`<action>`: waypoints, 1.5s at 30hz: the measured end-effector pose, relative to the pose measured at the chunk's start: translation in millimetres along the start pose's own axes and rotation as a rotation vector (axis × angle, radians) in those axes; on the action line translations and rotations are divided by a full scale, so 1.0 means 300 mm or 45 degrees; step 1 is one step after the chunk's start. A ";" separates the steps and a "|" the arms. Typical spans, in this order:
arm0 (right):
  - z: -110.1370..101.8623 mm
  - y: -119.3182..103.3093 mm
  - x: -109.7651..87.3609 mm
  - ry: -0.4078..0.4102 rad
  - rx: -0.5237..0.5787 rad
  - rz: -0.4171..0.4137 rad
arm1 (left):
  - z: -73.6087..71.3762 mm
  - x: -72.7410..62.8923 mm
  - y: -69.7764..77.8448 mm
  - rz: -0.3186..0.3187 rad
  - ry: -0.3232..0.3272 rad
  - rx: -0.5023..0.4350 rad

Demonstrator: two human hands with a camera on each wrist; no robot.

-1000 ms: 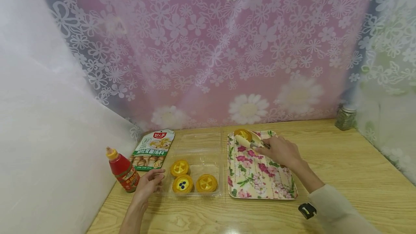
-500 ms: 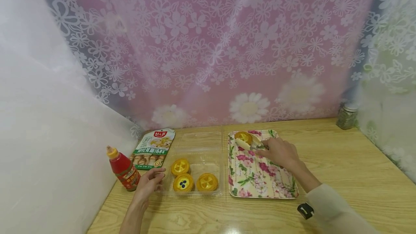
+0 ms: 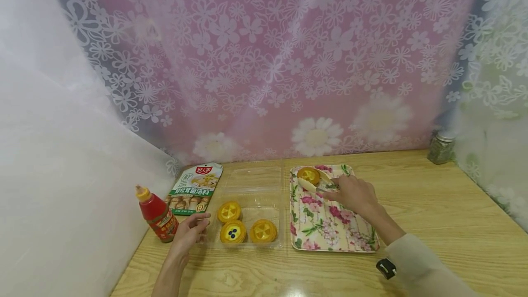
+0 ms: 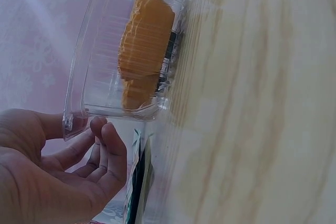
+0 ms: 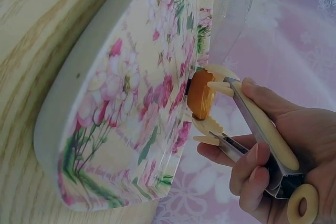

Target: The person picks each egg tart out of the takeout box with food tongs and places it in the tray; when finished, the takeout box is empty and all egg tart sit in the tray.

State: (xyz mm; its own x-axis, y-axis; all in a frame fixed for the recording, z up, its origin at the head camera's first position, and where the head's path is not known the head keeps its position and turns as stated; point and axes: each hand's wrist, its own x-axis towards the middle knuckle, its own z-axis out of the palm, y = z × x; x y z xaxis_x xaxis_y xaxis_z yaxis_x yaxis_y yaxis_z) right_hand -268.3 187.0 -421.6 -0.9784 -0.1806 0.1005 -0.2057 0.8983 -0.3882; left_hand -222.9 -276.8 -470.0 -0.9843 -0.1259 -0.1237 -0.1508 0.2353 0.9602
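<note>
My right hand holds tongs with cream-coloured tips. Those tips stand on either side of an egg tart, which sits in the far left corner of the flowered tray. Whether both tips touch the tart is unclear. With thumb and fingers, my left hand pinches the left rim of a clear plastic box. In the box are a blueberry-topped tart and two tarts with yellow wedges, one at the back left and one at the right.
Left of the box stand a red sauce bottle and a mushroom soup packet. The box's clear lid lies folded back towards the curtain. A glass jar stands at the far right of the wooden table.
The tart has come slightly nearer on the tray and shows more of its top. The tongs' tips have spread a little around it. My left hand keeps its place.
</note>
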 end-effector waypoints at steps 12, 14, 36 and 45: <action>0.006 -0.006 -0.003 -0.004 -0.047 0.067 | 0.001 -0.011 -0.010 -0.005 0.000 0.001; 0.006 -0.007 -0.004 -0.005 -0.050 0.078 | 0.001 -0.013 -0.011 -0.008 -0.001 -0.002; -0.068 -0.137 -0.054 0.158 -0.099 -0.065 | 0.000 -0.004 -0.002 -0.007 -0.001 -0.009; -0.105 -0.242 -0.098 0.101 -0.104 -0.302 | -0.001 -0.002 0.004 -0.018 0.006 -0.016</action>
State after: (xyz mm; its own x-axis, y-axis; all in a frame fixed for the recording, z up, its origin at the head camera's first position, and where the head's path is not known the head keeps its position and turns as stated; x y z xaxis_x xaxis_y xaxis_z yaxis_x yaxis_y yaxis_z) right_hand -224.1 139.6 -367.5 -0.8978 -0.3608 0.2527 -0.4235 0.8647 -0.2700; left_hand -222.5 -276.6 -468.6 -0.9817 -0.1338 -0.1358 -0.1632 0.2216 0.9614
